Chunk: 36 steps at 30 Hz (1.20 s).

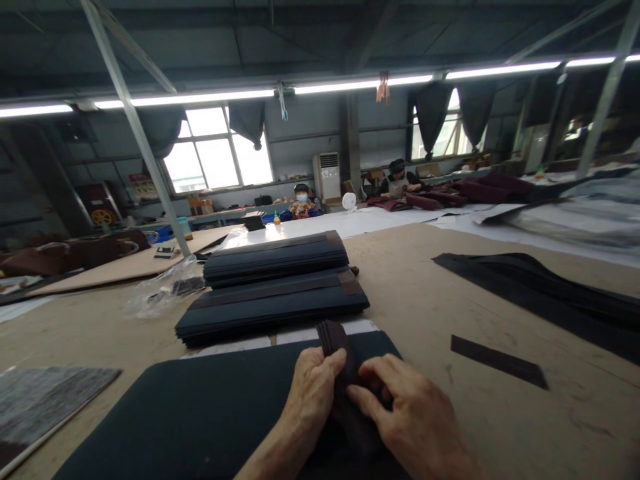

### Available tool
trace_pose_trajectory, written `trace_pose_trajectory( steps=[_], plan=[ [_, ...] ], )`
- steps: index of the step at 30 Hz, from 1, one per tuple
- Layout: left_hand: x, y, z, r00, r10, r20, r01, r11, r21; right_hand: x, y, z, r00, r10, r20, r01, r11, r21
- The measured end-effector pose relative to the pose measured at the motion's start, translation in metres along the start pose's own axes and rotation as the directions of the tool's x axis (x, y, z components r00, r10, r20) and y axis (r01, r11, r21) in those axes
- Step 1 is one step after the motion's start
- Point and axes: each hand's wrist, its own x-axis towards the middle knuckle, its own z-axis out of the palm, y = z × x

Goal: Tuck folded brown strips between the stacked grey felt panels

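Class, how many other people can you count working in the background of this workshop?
2: one person seated below the left window, another person at the right-hand bench. Others may be hidden.

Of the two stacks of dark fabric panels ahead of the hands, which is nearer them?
The lower, flatter stack, just beyond the dark pad; the other stack lies behind it.

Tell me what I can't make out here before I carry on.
Head view only:
- Lower part of the dark strip bundle: hidden under the left hand and right hand.
- Right hand's fingers: tips buried in the bundle.
- Dark mat: cut off by the bottom edge.
- Plastic bag contents: too small.
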Motion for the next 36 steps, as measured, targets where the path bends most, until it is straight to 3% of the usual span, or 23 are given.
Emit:
trace_pose_trajectory(
  steps=[2,4,15,18,20,22,24,26,28,31,33,36],
  plan=[
    [0.0,-0.001,0.0,1.0,0.003,0.003,-0.003,1.0,0.0,0.0,-0.001,0.003,0.989,0.093,0.12,-0.089,0.995,-0.038],
    [0.001,-0.001,0.0,1.0,0.004,0.004,-0.004,1.0,0.004,0.0,0.0,0.004,0.977,0.15,0.15,-0.144,0.988,-0.05],
    [0.001,0.001,0.0,1.0,-0.008,-0.012,0.008,1.0,0.009,0.005,0.003,0.003,0.962,0.221,0.158,-0.206,0.973,-0.105],
    [0.004,-0.002,0.0,1.0,-0.017,-0.014,0.017,1.0,0.003,0.006,0.008,0.0,0.97,0.239,0.043,-0.226,0.955,-0.192],
    [0.005,-0.004,0.001,1.0,-0.024,-0.007,0.024,1.0,-0.003,0.005,0.012,-0.004,0.975,0.084,-0.207,-0.141,0.951,-0.275],
    [0.005,-0.004,0.001,0.999,-0.032,-0.004,0.032,0.999,-0.005,0.004,0.012,-0.01,0.878,-0.217,-0.427,0.061,0.935,-0.348],
    [0.004,-0.003,0.002,0.999,-0.035,-0.006,0.035,0.999,-0.008,0.003,0.009,-0.014,0.75,-0.457,-0.478,0.299,0.879,-0.372],
    [0.002,-0.001,0.002,1.0,-0.028,-0.004,0.028,1.0,-0.009,0.001,0.006,-0.013,0.721,-0.55,-0.423,0.437,0.833,-0.339],
    [0.001,0.0,0.002,1.0,-0.019,0.003,0.019,1.0,-0.008,-0.001,0.005,-0.007,0.796,-0.514,-0.321,0.441,0.855,-0.274],
    [0.001,0.001,0.001,1.0,-0.009,0.013,0.009,1.0,0.002,-0.003,0.009,0.006,0.949,-0.288,-0.125,0.268,0.95,-0.16],
    [0.002,0.0,0.0,1.0,-0.006,0.02,0.006,1.0,0.004,-0.003,0.011,0.012,0.992,-0.117,-0.042,0.112,0.988,-0.103],
    [0.004,-0.002,0.0,1.0,-0.009,0.021,0.009,1.0,0.002,-0.002,0.011,0.013,0.999,0.026,0.029,-0.025,0.998,-0.054]
  ],
)
